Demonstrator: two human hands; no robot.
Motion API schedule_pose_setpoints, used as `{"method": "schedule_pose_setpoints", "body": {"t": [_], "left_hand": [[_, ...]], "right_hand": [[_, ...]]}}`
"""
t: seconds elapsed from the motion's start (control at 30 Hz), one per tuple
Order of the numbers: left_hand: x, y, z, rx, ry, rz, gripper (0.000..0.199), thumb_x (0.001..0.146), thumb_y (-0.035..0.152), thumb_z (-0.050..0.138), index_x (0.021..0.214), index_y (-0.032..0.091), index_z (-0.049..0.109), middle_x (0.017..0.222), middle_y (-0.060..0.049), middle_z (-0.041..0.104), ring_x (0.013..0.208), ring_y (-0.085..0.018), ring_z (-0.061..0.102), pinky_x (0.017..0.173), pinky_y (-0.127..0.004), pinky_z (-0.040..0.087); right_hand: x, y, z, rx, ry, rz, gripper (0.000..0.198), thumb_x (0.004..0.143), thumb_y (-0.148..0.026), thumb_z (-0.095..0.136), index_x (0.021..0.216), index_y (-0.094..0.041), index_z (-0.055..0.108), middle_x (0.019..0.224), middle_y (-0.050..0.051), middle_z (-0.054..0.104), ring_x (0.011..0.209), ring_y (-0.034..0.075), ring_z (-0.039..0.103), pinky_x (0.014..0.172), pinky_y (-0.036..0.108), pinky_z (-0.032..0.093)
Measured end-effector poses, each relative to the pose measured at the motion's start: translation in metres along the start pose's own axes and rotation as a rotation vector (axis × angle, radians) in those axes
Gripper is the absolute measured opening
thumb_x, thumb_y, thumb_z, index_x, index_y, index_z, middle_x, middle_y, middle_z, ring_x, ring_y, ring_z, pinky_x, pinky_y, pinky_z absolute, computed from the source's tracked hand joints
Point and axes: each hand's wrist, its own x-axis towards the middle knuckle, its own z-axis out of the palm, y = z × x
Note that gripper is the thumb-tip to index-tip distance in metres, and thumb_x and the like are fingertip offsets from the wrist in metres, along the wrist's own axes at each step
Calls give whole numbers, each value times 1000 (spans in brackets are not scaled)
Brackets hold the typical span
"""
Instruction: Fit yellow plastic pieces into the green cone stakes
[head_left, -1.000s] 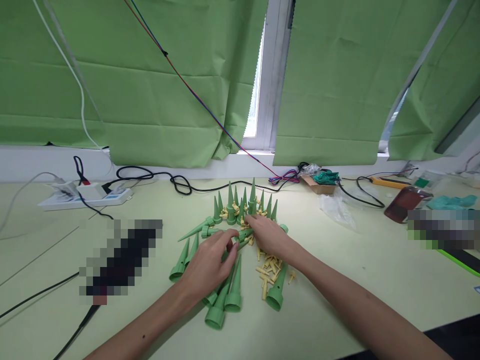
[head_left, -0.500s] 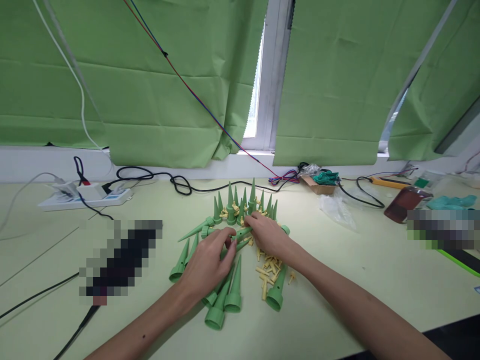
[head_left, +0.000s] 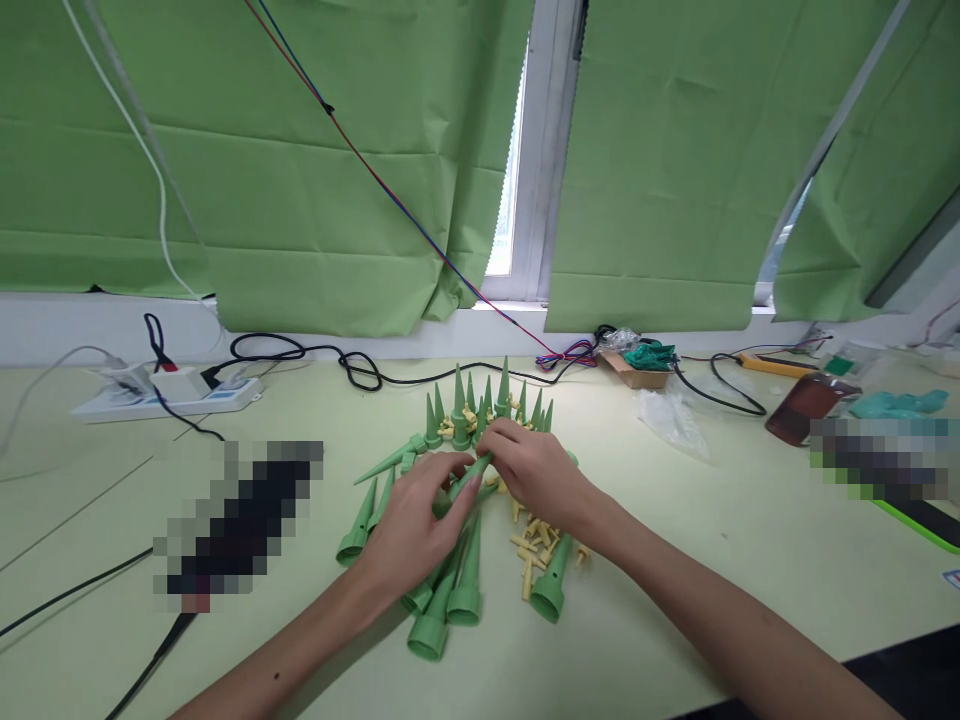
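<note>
Between my two hands is a green plastic plant-watering spike point(head_left: 471, 474), held at a slant above the table. My left hand point(head_left: 416, 512) is closed around it with thumb and fingers. At its upper right end, the fingertips of my right hand point(head_left: 541, 472) are closed on it; what lies under those fingers is hidden. Small yellow plastic valves point(head_left: 531, 545) lie heaped under my right wrist. Several loose green spikes point(head_left: 466, 585) lie below and left of my left hand. Beyond both hands, green spikes point(head_left: 459, 412) stand upright, some with yellow valves fitted.
A white power strip point(head_left: 172, 398) with plugs and black cables sits at the left back. To the right are a small cardboard box point(head_left: 637, 372), a clear plastic bag point(head_left: 671, 422) and a bottle of dark red liquid point(head_left: 806, 405). A blurred dark object point(head_left: 247, 515) lies left.
My right hand has shifted slightly left, closer to my left hand. The spike between them has tilted more steeply, and its side hole no longer shows.
</note>
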Motion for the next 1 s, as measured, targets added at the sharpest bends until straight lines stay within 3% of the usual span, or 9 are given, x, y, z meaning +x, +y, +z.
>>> {"method": "schedule_pose_setpoints", "body": {"t": [0.17, 0.27, 0.43, 0.57, 0.8, 1.0], "left_hand": [[0, 9, 0, -42, -79, -30, 21, 93, 35, 51, 95, 20, 65, 71, 1, 61, 62, -15, 51, 57, -27, 42], [0, 11, 0, -60, -84, -62, 19, 90, 36, 54, 87, 20, 64, 63, 3, 55, 57, -13, 46, 52, -25, 38], [0, 10, 2, -111, -77, -108, 20, 87, 39, 57, 80, 20, 56, 58, 5, 47, 53, -12, 44, 51, -24, 37], [0, 9, 3, -137, -73, -143, 27, 88, 42, 57, 74, 22, 46, 58, 6, 45, 53, -12, 44, 51, -23, 36], [-2, 8, 4, -129, -86, -151, 28, 90, 43, 55, 75, 23, 42, 57, 6, 44, 53, -13, 43, 50, -24, 35], [-3, 7, 5, -120, -89, -144, 25, 90, 43, 54, 78, 23, 44, 57, 7, 41, 53, -13, 42, 50, -24, 35]], "right_hand": [[-9, 4, -3, -82, 5, -137, 31, 91, 2, 37, 104, -17, 58, 108, 7, 62, 90, 16, 59, 58, 23, 35], [-15, 5, -1, -76, 18, -152, 37, 91, 1, 34, 114, -18, 56, 117, 9, 61, 97, 17, 59, 60, 24, 39], [-24, 2, 3, 107, 188, 2, 40, 100, -14, 35, 138, -21, 36, 135, 14, 47, 89, 16, 61, 61, 26, 48], [-26, 4, 5, 238, 289, 117, 28, 100, -22, 43, 128, -19, 43, 121, 12, 54, 72, 13, 58, 62, 26, 47], [-27, 18, 1, 106, -98, 167, 11, 96, -24, 54, 102, -19, 62, 95, 4, 64, 76, 16, 60, 68, 27, 42], [-30, 23, -2, 87, -239, 188, 14, 92, -29, 62, 102, -20, 66, 93, 5, 65, 84, 19, 62, 68, 27, 39]]}}
